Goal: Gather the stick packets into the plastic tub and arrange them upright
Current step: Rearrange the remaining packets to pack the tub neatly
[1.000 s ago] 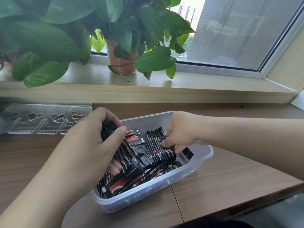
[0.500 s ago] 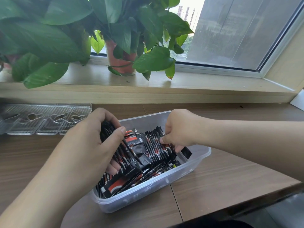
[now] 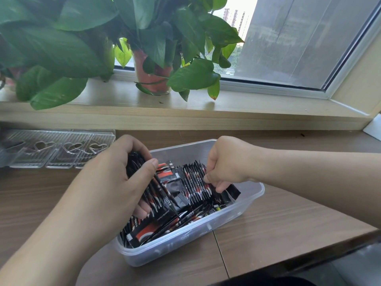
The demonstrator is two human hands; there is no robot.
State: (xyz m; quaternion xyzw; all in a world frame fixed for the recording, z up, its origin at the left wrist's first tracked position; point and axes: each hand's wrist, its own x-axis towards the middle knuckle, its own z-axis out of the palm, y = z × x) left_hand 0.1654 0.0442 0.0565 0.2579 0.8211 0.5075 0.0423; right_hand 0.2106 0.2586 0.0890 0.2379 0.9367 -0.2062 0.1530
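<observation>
Gathering judged complete: finds stick packets (image 3: 195, 182) all inside plastic tub (image 3: 237, 215) on counter (image 3: 278, 228), none loose outside. Notes upright row under right hand (image 3: 226, 162), fingers (image 3: 208, 179) pinching its end; bundle clutched in left hand (image 3: 115, 178). Arranging part done: near-end packets lying flat, yet to stand.

Bare table (image 3: 278, 223) right of the plastic tub (image 3: 237, 215) gives room; clear trays (image 3: 51, 149) block left.
</observation>
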